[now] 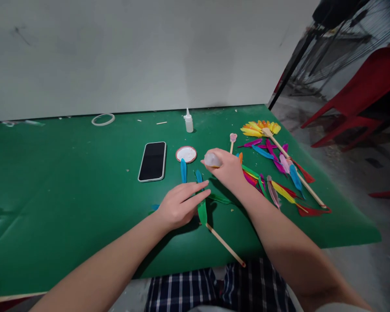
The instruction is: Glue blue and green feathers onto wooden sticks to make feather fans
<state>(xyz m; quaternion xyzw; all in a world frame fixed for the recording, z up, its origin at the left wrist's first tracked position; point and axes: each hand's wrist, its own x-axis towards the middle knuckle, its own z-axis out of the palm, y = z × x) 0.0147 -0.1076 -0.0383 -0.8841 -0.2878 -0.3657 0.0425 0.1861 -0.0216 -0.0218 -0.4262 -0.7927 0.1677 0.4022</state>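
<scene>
- A translucent bottle (212, 160) is held in the right hand (226, 170), with the fingers closed around it; it is raised above the table, to the right of the left hand.
- The left hand (181, 204) is laid low, palm down, with two fingers stretched out and slightly parted; whether anything is gripped beneath it cannot be told, since the thumb is hidden.
- A green feather (202, 211) is partly covered by those fingers, and a wooden stick (225, 245) is seen running from its lower end toward the near edge of the green table (68, 186).
- A white disc (186, 154) edged in red is placed beyond the left hand, its lower rim overlapped by a blue feather (183, 171).
- A smartphone (152, 161) is set left of the disc, and a white dropper bottle (189, 123) is stood upright behind it.
- At the right, loose coloured feathers are scattered around a long-handled yellow feather fan (261, 128).
</scene>
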